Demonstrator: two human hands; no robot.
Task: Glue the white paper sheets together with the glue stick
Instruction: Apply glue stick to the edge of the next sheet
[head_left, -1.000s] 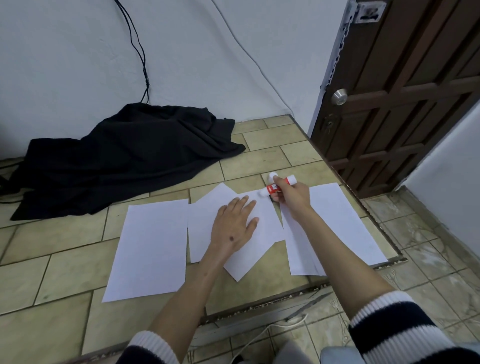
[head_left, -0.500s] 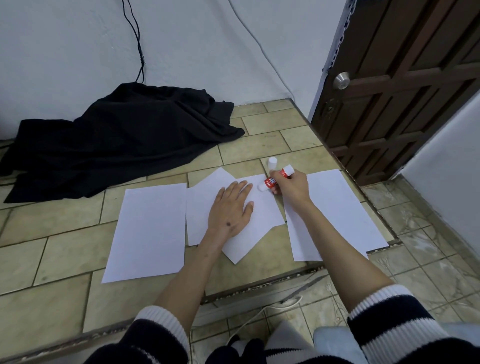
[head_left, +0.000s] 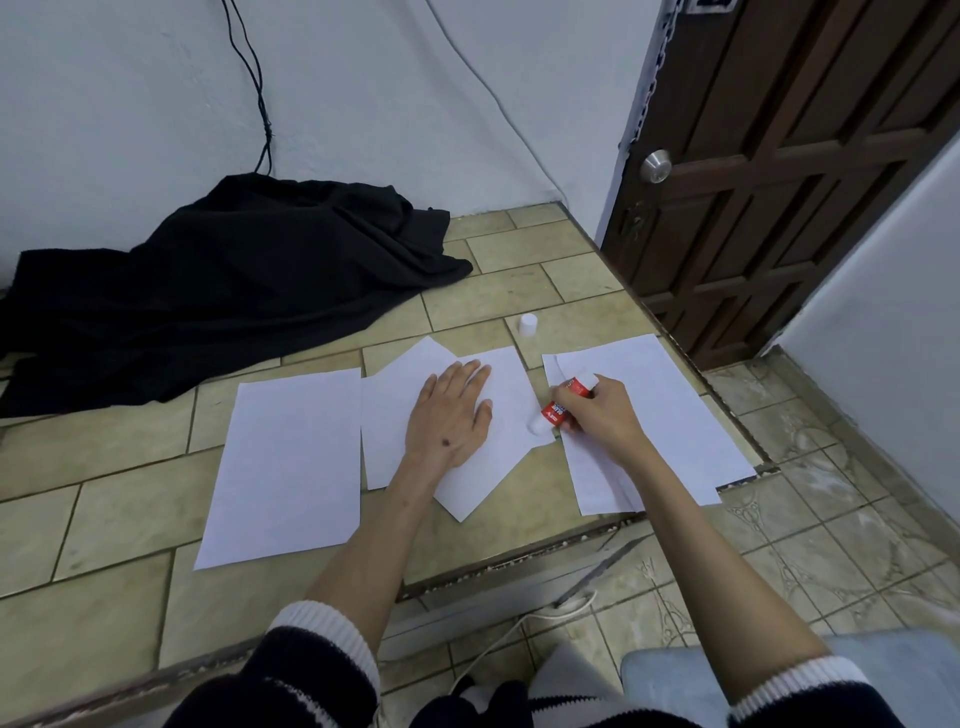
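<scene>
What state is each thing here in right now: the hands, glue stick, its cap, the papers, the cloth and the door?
Left hand: flat, fingers straight, pressing the tilted middle sheet.
Right hand: gripping the glue stick.
Glue stick: uncapped, tilted, tip down at the middle sheet's right edge.
Cap: off, standing on the tiles.
Middle sheet: lying askew on another sheet.
Left sheet: flat, untouched.
Right sheet: flat, under the right hand.
Black cloth: crumpled against the wall.
Door: closed.

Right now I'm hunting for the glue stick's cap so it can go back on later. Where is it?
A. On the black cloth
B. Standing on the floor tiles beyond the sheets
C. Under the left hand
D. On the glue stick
B: the white cap stands alone on the floor tiles, beyond the paper sheets.
</scene>
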